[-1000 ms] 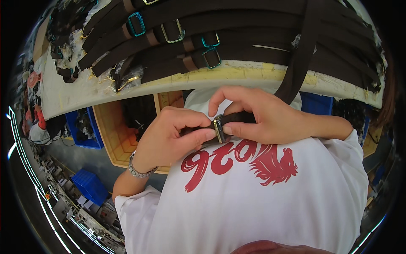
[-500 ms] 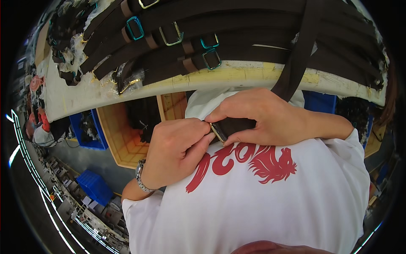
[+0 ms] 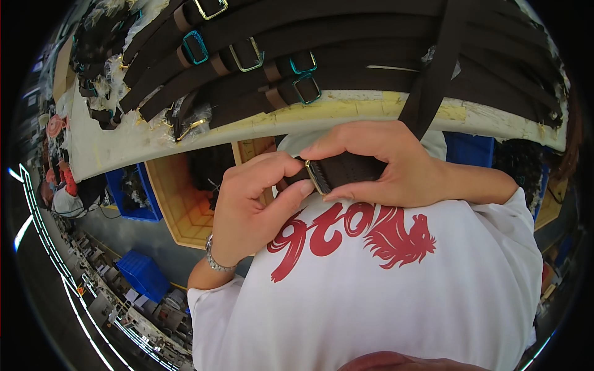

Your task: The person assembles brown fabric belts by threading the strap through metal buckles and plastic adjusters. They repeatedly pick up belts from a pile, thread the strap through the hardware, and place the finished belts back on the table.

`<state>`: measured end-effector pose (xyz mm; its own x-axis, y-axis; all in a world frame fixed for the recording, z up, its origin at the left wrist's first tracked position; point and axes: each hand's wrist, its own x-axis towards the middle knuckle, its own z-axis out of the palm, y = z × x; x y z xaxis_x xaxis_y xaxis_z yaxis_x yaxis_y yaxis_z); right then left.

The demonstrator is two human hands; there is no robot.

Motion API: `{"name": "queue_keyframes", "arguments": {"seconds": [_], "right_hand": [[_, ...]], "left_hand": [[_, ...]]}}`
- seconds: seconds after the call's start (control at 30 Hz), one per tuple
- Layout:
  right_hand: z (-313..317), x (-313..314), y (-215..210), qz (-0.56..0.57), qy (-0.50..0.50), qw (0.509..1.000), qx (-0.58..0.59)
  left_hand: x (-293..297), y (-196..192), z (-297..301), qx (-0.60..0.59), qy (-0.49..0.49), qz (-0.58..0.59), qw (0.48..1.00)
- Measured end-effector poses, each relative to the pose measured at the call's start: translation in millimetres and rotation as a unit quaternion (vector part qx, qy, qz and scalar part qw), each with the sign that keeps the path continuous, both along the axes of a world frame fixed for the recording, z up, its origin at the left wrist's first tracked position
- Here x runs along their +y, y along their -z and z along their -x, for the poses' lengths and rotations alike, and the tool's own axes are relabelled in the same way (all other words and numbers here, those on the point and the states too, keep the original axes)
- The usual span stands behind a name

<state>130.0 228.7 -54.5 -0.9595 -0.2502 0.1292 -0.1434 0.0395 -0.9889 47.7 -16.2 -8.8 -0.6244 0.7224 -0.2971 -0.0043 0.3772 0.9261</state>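
Between my hands, in front of my shirt, a dark brown webbing strap (image 3: 352, 170) passes through a rectangular gold-coloured metal buckle (image 3: 313, 179). My left hand (image 3: 255, 201), with a metal watch on its wrist, is closed on the strap just left of the buckle, thumb below and index finger above. My right hand (image 3: 396, 166) grips the strap from the right, its fingertips at the upper and lower ends of the buckle. The strap part between my left fingers is mostly hidden.
Beyond my hands, several dark straps with buckles (image 3: 245, 55) lie across the worktable (image 3: 346, 106). Under its edge stand a yellow crate (image 3: 176, 216) and a blue bin (image 3: 151, 201). Blue crates (image 3: 143, 272) stand on the floor at left. A person (image 3: 67, 195) sits far left.
My left fingers have shifted left and slightly up, baring the strap beside the buckle. The buckle has tilted more upright, and my right hand has risen a little.
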Motion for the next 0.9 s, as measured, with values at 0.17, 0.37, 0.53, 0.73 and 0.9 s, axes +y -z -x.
{"name": "queue_keyframes", "arguments": {"seconds": [0.17,0.37,0.53,0.73,0.9], "right_hand": [[-1.5,2.5,-6.0,-0.004,-0.026,0.999,0.022],[-4.5,5.8,2.7,0.014,-0.01,1.0,0.013],[-5.3,1.1,-2.4,0.013,0.014,1.0,-0.013],[-4.4,-0.9,2.2,0.0,-0.002,1.0,-0.011],[-6.8,0.0,-1.5,0.047,-0.005,0.999,0.006]], "left_hand": [[-1.0,4.6,0.0,-0.201,-0.033,-0.056,0.977],[6.5,15.7,-9.5,-0.37,-0.096,-0.111,0.917],[4.9,3.9,-13.3,-0.27,-0.168,-0.088,0.944],[-1.1,3.1,-4.7,-0.01,-0.025,-0.031,0.999],[5.5,1.7,-10.4,-0.34,-0.115,-0.105,0.927]]}}
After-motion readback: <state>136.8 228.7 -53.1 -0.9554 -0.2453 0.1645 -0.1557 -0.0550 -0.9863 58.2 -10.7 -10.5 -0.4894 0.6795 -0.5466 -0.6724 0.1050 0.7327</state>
